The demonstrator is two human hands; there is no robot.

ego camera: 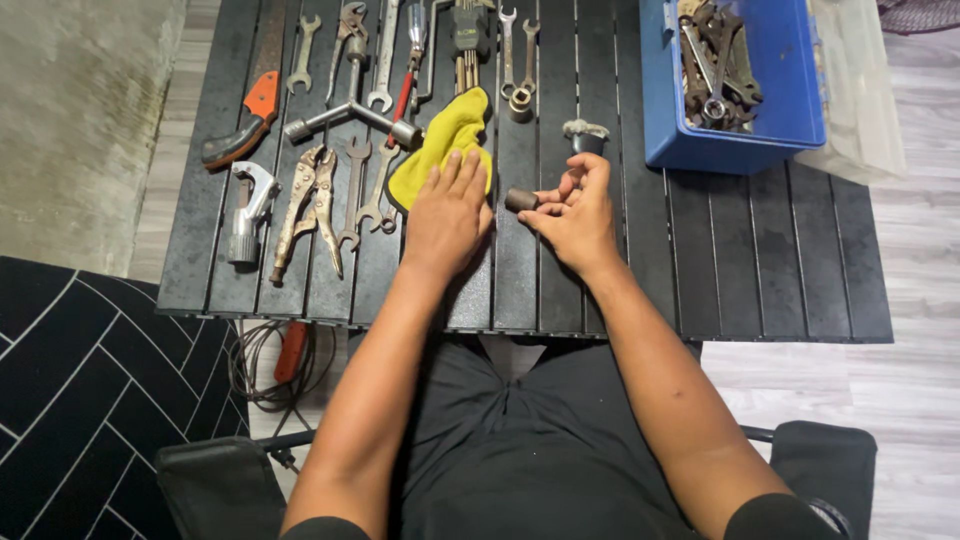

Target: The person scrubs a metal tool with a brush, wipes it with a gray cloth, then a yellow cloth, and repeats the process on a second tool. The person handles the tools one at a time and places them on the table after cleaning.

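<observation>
My right hand (575, 212) pinches a small dark socket (520, 200) by its end, just above the black slatted table (760, 270). My left hand (447, 213) lies flat, palm down, on the lower edge of a yellow cloth (447, 138), with its fingers spread. The two hands sit side by side near the table's middle, with the socket between them. Another dark socket (586, 136) with a pale top stands just beyond my right hand.
Left of the cloth lie locking pliers (305, 207), several wrenches (356, 190), a pipe cutter (245, 212), a cross wrench (352, 112) and an orange-handled saw (246, 118). A blue bin (790, 90) of rusty tools stands at the back right. Cables (265, 365) lie on the floor.
</observation>
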